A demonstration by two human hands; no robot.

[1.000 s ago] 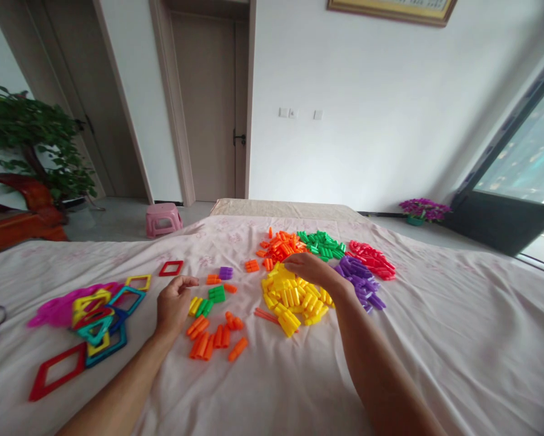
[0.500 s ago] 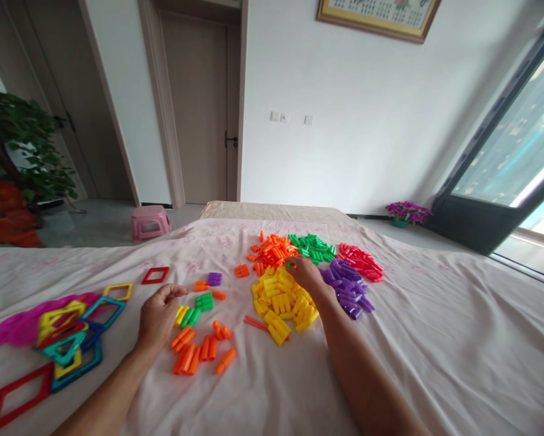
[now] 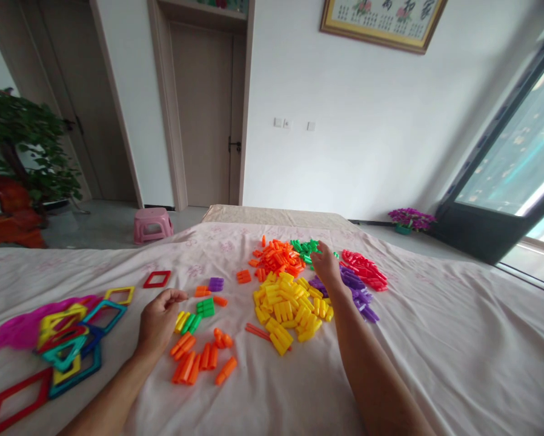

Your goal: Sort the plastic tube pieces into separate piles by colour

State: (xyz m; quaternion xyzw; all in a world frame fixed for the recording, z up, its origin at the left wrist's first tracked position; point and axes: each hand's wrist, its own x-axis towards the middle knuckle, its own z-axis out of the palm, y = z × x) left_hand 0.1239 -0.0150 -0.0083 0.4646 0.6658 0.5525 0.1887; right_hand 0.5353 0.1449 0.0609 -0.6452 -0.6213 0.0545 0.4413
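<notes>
My left hand (image 3: pixel 162 315) hovers over the cloth just left of the small sorted blocks, its fingers curled and thumb pressed to the fingertips. Whatever it may pinch is too small to make out. Beside it lie green blocks (image 3: pixel 205 307), a purple block (image 3: pixel 216 284) and several orange blocks (image 3: pixel 188 366). At the near right edge of the green pile (image 3: pixel 303 247) is my right hand (image 3: pixel 327 266), thumb and forefinger apart. No block shows between them. Around that hand are the orange pile (image 3: pixel 278 257), the yellow pile (image 3: pixel 288 303) and the purple pile (image 3: pixel 356 287).
Magnetic frame tiles (image 3: pixel 67 339) overlap at the left, by a magenta piece (image 3: pixel 22 324). A red square tile (image 3: pixel 157 279) lies farther back. Red blocks (image 3: pixel 365 269) form a pile at the right. Thin orange sticks (image 3: pixel 257 331) touch the yellow pile. The tablecloth (image 3: pixel 458 339) is wrinkled.
My right hand has moved right and away from me, from between the orange and yellow piles to the green pile. My left hand stays in place. The view has tilted up slightly.
</notes>
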